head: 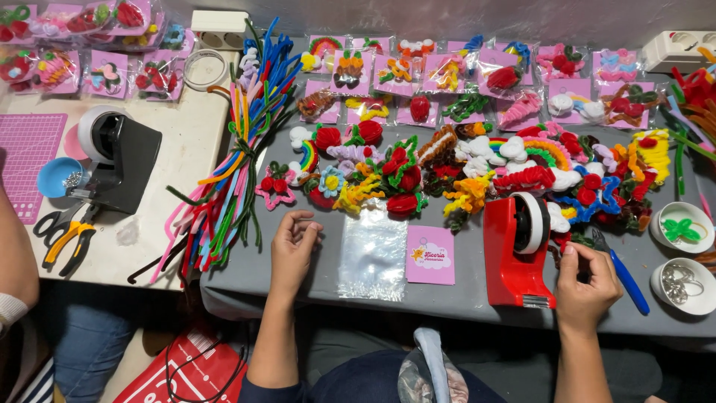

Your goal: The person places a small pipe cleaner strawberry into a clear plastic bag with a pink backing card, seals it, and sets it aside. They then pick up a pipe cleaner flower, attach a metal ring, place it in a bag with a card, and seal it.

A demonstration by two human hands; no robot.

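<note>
My left hand (292,250) rests on the grey table cover (462,295) with fingers loosely curled and nothing in it, just left of a clear plastic bag (372,256). A pink printed card (430,255) lies right of the bag. My right hand (585,280) sits beside a red tape dispenser (516,250), fingers curled with the thumb touching the dispenser's side; whether it grips anything is hidden. Blue-handled scissors (623,275) lie just right of that hand. A heap of pipe-cleaner ornaments (477,168) fills the table beyond both hands.
A bundle of coloured pipe cleaners (235,160) lies at the left. Packaged ornaments (462,82) line the back. Two white bowls (682,227) sit at right. On the white side table are pliers (66,240), a black dispenser (119,157) and a pink mat (26,153). Another person's arm (15,257) shows at far left.
</note>
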